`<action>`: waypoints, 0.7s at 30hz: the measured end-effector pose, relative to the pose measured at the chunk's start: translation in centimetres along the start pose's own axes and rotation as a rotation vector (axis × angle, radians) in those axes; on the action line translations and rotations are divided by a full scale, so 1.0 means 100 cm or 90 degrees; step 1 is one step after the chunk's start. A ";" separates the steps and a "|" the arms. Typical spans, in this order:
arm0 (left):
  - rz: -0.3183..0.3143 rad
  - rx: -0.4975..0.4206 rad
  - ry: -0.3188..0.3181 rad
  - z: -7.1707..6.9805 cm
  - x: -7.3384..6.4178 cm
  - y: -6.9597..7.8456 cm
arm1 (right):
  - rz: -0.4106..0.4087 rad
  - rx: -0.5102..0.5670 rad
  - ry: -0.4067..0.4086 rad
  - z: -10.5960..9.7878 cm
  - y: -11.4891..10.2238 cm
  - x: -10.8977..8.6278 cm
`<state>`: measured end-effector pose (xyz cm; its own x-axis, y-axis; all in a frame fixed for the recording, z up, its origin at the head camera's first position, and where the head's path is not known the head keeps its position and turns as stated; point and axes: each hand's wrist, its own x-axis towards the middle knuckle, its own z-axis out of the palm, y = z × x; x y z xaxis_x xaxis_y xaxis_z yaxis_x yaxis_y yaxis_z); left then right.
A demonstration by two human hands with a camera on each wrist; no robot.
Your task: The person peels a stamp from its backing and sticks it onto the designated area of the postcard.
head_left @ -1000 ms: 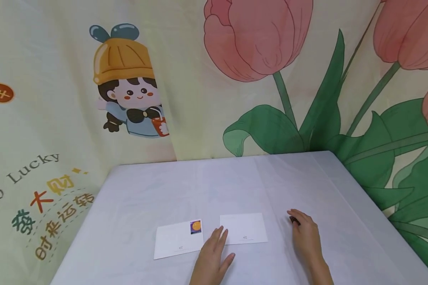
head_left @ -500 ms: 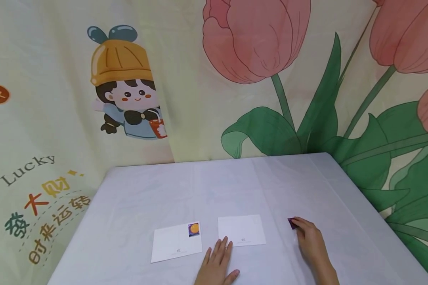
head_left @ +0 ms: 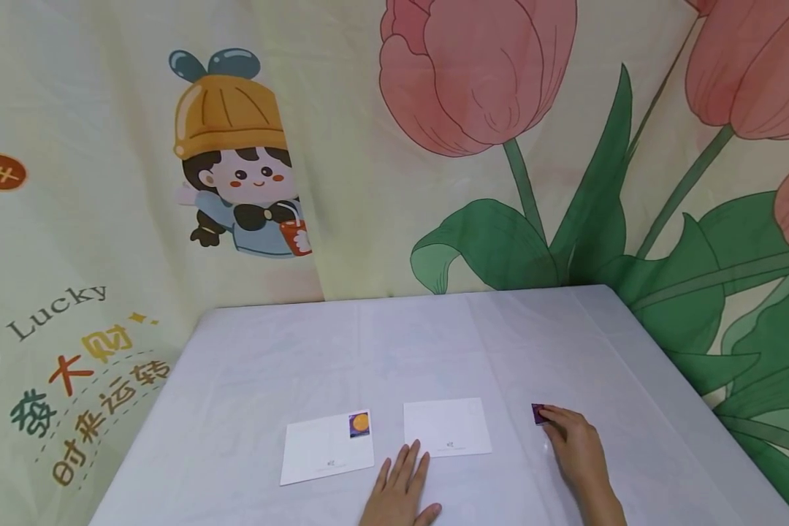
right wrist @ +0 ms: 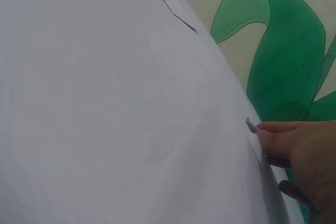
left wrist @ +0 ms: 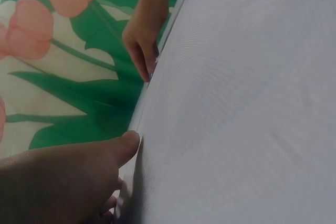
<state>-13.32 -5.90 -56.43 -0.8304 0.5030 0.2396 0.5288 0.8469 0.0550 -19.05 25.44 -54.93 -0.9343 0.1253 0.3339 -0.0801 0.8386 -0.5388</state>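
The plain card lies flat on the white tabletop, with a small grey printed mark close to its near edge. To the right of the plain card, a little apart from it, is the small purple stamp. The right hand has this stamp in its grip, pinched at its right edge between thumb and fingers, so the left part shows; whether the stamp touches the tabletop I cannot tell.

The left hand is at the near left corner of the plain card, palm down. Its grip is loose and holds nothing: the fingers are straight and slightly spread, the thumb set apart, and the fingertips overlap that corner.

Just left of the plain card, with a narrow gap between, lies the stamped card, turned slightly askew. It bears an orange and purple stamp at its far right corner and a similar grey mark below.

Beyond the plain card, past the tabletop's far edge, hangs a pale backdrop. Straight beyond and to the right it shows pink tulips; beyond and to the left, a cartoon figure in a yellow cap.
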 end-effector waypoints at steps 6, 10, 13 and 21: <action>0.010 0.005 0.002 -0.003 0.000 -0.001 | -0.005 -0.004 0.033 0.003 0.001 -0.001; -0.001 -0.028 -0.034 -0.006 0.000 0.000 | 0.007 -0.021 0.045 0.006 0.001 -0.001; -0.009 -0.051 -0.060 -0.008 0.001 0.000 | 0.019 -0.031 0.042 0.007 0.000 0.000; -0.020 -0.061 -0.090 -0.011 0.002 0.000 | 0.039 -0.022 0.021 0.006 -0.003 0.000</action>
<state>-13.25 -5.97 -55.33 -0.8597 0.5014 0.0975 0.5108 0.8457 0.1543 -19.24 24.88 -55.23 -0.9252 0.1933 0.3266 -0.0108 0.8468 -0.5318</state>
